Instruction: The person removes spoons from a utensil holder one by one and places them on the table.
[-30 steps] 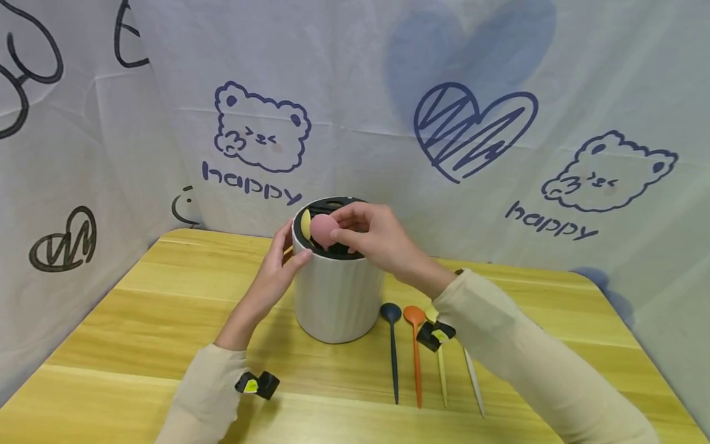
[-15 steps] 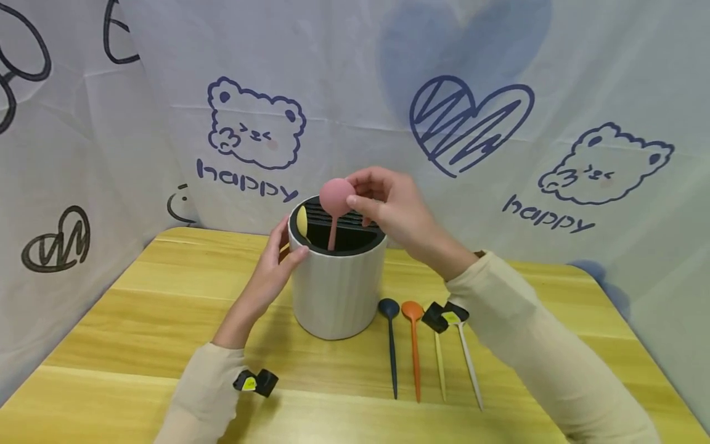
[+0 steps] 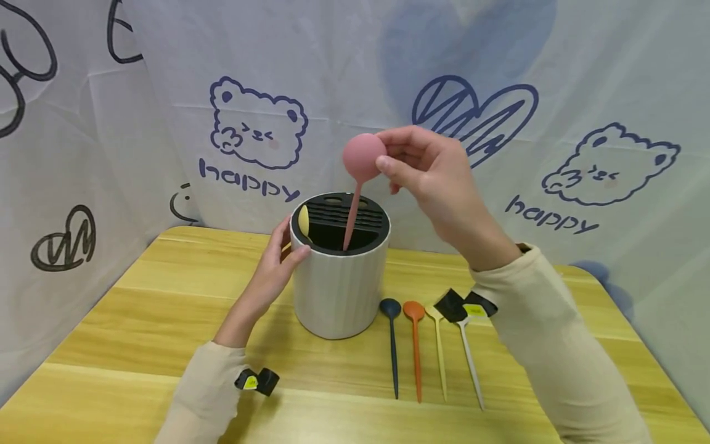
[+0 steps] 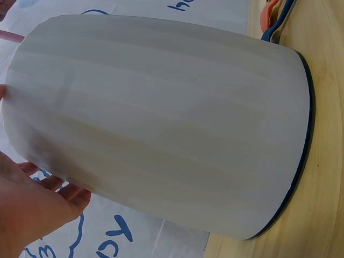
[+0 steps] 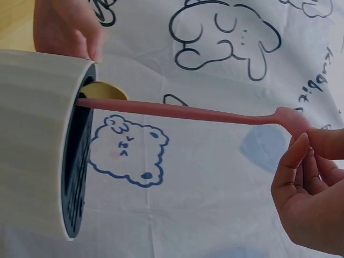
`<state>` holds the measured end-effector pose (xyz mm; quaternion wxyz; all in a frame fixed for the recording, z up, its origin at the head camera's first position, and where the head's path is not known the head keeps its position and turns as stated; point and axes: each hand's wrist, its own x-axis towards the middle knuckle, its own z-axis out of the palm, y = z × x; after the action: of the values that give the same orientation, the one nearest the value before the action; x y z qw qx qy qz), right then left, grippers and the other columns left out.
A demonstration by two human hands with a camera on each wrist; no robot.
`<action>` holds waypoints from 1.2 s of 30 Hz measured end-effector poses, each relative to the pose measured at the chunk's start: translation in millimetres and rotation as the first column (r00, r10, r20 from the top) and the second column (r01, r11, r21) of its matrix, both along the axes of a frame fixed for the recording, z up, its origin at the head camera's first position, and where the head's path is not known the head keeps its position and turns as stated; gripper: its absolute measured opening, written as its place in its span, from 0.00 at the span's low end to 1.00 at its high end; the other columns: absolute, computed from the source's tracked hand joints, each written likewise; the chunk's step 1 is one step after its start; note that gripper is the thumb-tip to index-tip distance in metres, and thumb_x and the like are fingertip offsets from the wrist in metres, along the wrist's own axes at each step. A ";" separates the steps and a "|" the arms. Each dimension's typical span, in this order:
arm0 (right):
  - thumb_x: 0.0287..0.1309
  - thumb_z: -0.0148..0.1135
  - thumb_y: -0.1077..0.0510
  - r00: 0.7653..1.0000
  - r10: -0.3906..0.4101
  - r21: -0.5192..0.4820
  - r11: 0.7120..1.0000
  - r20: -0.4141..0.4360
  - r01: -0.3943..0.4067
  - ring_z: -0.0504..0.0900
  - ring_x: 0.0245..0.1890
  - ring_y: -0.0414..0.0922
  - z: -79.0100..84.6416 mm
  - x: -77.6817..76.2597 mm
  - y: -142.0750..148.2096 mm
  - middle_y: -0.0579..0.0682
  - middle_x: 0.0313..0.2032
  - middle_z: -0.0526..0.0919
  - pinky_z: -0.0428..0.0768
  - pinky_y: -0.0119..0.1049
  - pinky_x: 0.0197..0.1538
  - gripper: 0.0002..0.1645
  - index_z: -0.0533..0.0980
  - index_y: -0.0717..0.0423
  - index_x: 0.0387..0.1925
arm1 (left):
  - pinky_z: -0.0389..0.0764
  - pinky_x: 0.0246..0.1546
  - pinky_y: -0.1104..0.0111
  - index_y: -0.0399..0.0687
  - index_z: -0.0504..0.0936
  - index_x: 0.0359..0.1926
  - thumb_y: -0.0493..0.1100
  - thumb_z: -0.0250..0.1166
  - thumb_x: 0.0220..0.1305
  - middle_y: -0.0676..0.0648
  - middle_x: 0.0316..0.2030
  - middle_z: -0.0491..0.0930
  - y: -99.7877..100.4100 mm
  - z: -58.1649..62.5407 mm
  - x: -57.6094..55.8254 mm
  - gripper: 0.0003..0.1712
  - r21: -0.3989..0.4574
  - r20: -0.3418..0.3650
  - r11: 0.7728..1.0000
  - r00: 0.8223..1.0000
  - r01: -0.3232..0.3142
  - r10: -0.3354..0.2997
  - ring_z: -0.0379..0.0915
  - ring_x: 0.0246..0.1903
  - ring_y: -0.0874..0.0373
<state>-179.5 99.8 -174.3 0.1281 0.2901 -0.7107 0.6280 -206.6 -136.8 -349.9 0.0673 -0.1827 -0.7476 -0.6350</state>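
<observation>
Wooden table [image 3: 138, 333]: right hand [image 3: 438, 169] pinches pink spoon [image 3: 363, 163] by bowl [image 3: 360, 153], handle [image 3: 352, 216] below; left hand [image 3: 274, 259] grips white holder [image 3: 338, 296]

Holder [image 3: 338, 296] on table [image 3: 127, 333], spoons [image 3: 416, 351] right

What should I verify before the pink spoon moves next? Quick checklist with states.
1. Right hand pinching the pink spoon by its bowl: ok.
2. Left hand holding the white container: ok.
3. Container upright on the table: ok.
4. Pink handle apart from the yellow utensil inside: ok.
5. Handle tip fully out of the container: cannot tell; it's at the opening.
</observation>
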 end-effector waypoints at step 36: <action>0.59 0.60 0.70 0.987 -0.014 -0.023 1.000 0.160 0.018 0.78 0.38 0.47 -28.7 2.1 38.9 0.49 0.37 0.84 0.77 0.35 0.45 0.15 0.78 0.71 0.48 | 0.50 0.69 0.50 0.41 0.46 0.75 0.45 0.53 0.68 0.39 0.73 0.49 0.0 -0.5 0.6 0.40 0.000 -0.010 1.000 1.000 -0.002 0.002 0.47 0.70 0.45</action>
<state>-177.4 138.6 -203.0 0.0793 0.2314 -0.7134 0.6567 -206.0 -136.8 -350.4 0.0715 -0.1851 -0.7475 -0.6339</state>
